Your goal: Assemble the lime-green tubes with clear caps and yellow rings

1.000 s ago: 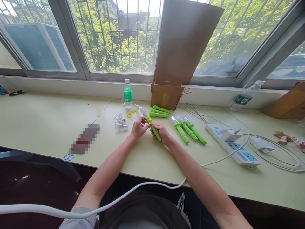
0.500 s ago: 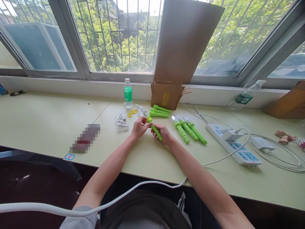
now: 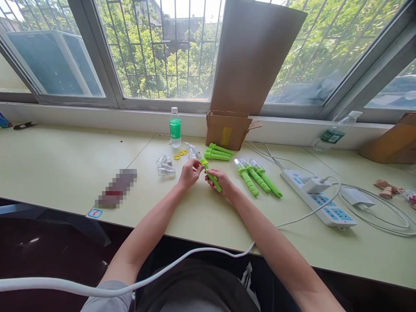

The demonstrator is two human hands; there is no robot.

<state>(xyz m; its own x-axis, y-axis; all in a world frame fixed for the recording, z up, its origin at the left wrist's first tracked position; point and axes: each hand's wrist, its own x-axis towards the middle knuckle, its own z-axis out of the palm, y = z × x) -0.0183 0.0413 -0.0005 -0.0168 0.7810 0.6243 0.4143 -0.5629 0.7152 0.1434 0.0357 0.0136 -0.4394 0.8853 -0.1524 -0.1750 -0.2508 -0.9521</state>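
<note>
Between my hands is a green ribbed plastic handle point(image 3: 214, 182), tilted with its collar end up and to the left. My right hand point(image 3: 223, 181) is wrapped round its lower part. At the collar, where a yellowish band shows, my left hand point(image 3: 190, 173) pinches with thumb and fingers. Just beyond it lie clear plastic pieces point(image 3: 195, 151) and several yellow rings point(image 3: 180, 154). Further left is a cluster of clear plastic caps point(image 3: 165, 164). Loose green handles point(image 3: 218, 154) lie behind my right hand. To its right are three green handles with clear caps point(image 3: 257, 177).
A water bottle point(image 3: 175, 129) and an open cardboard box point(image 3: 225, 130) stand by the window sill. On the right lies a white power strip point(image 3: 320, 197) with chargers and cables. A white cable point(image 3: 182, 260) crosses in front of my body. A blurred-out object point(image 3: 117, 188) lies left.
My left fingers have shifted slightly at the handle's collar, and the right thumb has moved a little. Both hands stay on the handle; the other things lie where they were.
</note>
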